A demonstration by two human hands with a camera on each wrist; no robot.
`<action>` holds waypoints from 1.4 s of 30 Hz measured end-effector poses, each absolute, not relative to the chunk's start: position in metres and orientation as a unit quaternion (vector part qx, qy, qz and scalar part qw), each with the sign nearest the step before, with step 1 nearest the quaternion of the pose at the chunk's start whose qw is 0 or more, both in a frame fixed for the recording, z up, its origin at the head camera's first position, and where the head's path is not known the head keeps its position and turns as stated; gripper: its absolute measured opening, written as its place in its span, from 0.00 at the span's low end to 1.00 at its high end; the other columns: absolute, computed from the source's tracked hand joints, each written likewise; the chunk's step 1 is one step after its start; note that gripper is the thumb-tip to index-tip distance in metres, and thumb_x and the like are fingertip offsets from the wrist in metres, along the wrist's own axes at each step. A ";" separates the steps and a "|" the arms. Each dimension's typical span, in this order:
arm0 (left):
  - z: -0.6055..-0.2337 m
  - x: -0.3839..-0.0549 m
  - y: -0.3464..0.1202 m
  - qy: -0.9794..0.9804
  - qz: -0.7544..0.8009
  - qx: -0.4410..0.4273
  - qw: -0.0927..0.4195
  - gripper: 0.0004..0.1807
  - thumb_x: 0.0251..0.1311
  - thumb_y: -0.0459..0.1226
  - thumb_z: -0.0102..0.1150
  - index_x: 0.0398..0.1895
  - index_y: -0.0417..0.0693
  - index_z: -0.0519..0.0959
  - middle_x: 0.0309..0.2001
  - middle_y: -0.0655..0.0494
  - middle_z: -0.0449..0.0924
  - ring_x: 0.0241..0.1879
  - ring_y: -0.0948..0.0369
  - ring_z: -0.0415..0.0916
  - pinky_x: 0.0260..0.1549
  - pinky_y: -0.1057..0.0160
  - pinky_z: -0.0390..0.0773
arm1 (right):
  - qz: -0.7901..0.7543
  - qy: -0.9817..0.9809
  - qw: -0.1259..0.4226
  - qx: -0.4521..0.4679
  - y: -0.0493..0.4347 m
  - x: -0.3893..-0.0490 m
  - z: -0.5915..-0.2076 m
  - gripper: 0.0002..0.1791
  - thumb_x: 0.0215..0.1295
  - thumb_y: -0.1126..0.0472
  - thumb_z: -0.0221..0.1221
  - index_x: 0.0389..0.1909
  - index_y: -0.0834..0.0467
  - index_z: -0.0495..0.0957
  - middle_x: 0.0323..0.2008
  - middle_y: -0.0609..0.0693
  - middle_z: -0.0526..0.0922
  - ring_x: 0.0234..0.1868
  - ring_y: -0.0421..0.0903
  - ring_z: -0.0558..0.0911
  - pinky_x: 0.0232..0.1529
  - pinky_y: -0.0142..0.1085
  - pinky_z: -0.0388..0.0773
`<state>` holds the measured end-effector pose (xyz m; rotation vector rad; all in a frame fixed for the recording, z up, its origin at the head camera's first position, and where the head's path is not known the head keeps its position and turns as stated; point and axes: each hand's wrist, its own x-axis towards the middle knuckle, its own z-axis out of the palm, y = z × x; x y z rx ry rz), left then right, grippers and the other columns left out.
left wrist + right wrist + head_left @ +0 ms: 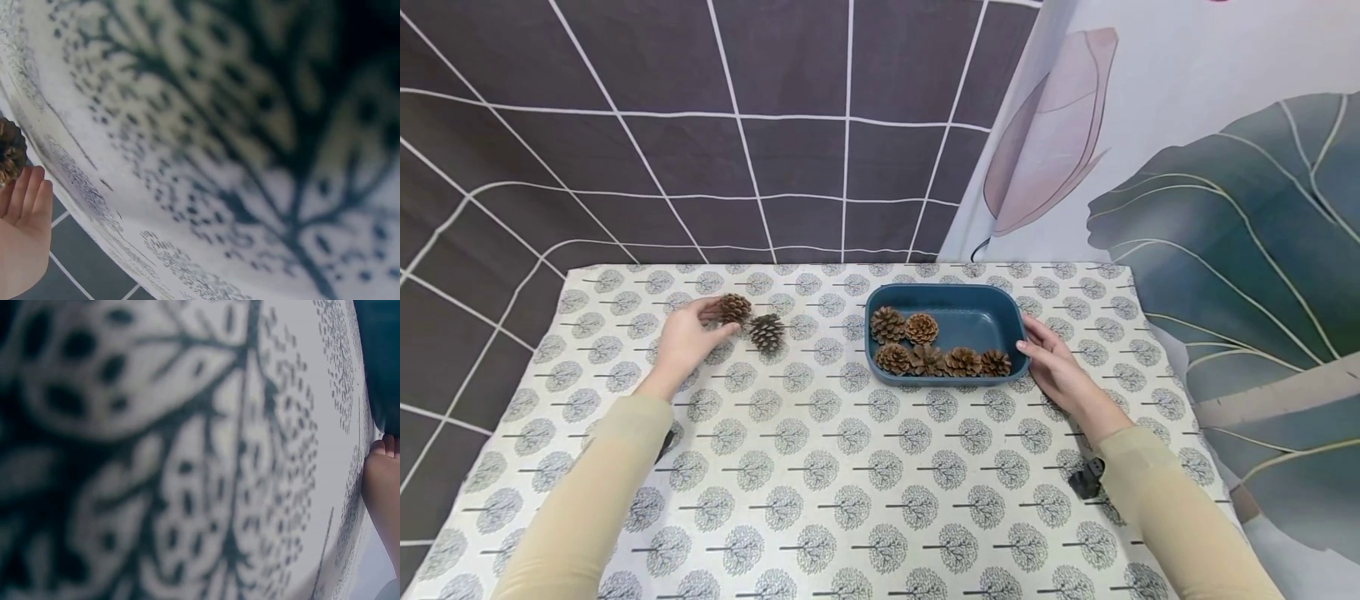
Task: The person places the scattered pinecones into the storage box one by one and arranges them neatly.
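At the left of the table, in the head view, my left hand (688,337) holds a brown pine cone (735,308) between thumb and fingers. The left wrist view catches the same pine cone (10,152) at the fingertips. A second, darker pine cone (767,333) lies just to its right on the cloth. My right hand (1060,371) grips the right end of a dark blue rectangular box (943,292), thumb at the rim and fingers along the outer wall. Several pine cones (927,360) sit inside, along the box's front and left sides.
A white tablecloth (820,467) printed with grey trees covers the table. A dark cloth with white grid lines (790,158) hangs behind and to the left. On the right hangs a curtain (1225,275) with large leaves. A short black cable (980,248) shows at the back edge.
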<state>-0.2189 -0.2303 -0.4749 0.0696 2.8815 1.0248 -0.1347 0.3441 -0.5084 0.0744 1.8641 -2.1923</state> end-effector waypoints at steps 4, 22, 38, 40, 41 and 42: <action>-0.471 -0.219 -0.231 0.935 0.354 0.017 0.029 0.39 0.68 0.40 0.71 0.75 0.31 0.67 0.67 0.27 0.77 0.66 0.33 0.77 0.70 0.35 0.75 | -0.753 0.644 0.132 0.026 0.344 -0.135 -0.508 0.40 0.80 0.68 0.51 0.86 0.59 0.44 0.86 0.58 0.43 0.69 0.27 0.71 0.85 0.33 0.54; -0.433 -0.216 -0.198 0.894 0.447 0.043 -0.007 0.36 0.65 0.35 0.73 0.74 0.36 0.71 0.68 0.31 0.77 0.68 0.36 0.77 0.72 0.42 0.76 | -0.752 0.646 0.128 0.025 0.343 -0.134 -0.508 0.40 0.80 0.68 0.51 0.86 0.60 0.45 0.86 0.58 0.43 0.68 0.26 0.72 0.85 0.33 0.55; -0.429 -0.226 -0.125 0.865 0.488 0.115 -0.005 0.35 0.59 0.33 0.77 0.70 0.37 0.76 0.64 0.36 0.82 0.64 0.41 0.83 0.69 0.47 0.81 | -0.742 0.655 0.135 0.032 0.344 -0.134 -0.507 0.41 0.80 0.66 0.52 0.86 0.59 0.43 0.87 0.60 0.40 0.68 0.26 0.69 0.86 0.36 0.53; -0.428 -0.227 -0.115 0.863 0.489 0.123 -0.002 0.35 0.59 0.33 0.77 0.70 0.38 0.76 0.64 0.36 0.82 0.63 0.42 0.83 0.70 0.48 0.80 | -0.743 0.655 0.136 0.032 0.344 -0.134 -0.507 0.41 0.80 0.67 0.52 0.86 0.60 0.43 0.87 0.60 0.39 0.68 0.26 0.69 0.86 0.36 0.52; -0.427 -0.227 -0.110 0.862 0.490 0.126 0.000 0.35 0.59 0.33 0.78 0.70 0.39 0.77 0.64 0.37 0.83 0.63 0.42 0.83 0.70 0.48 0.80 | -0.744 0.653 0.136 0.031 0.344 -0.134 -0.507 0.41 0.80 0.67 0.52 0.86 0.60 0.42 0.87 0.60 0.38 0.68 0.26 0.69 0.86 0.36 0.52; -0.427 -0.227 -0.105 0.861 0.492 0.131 0.004 0.35 0.59 0.33 0.78 0.70 0.39 0.77 0.65 0.37 0.82 0.64 0.42 0.83 0.70 0.49 0.80 | -0.745 0.653 0.136 0.031 0.344 -0.135 -0.507 0.41 0.80 0.67 0.52 0.86 0.60 0.43 0.87 0.60 0.39 0.67 0.25 0.70 0.86 0.35 0.54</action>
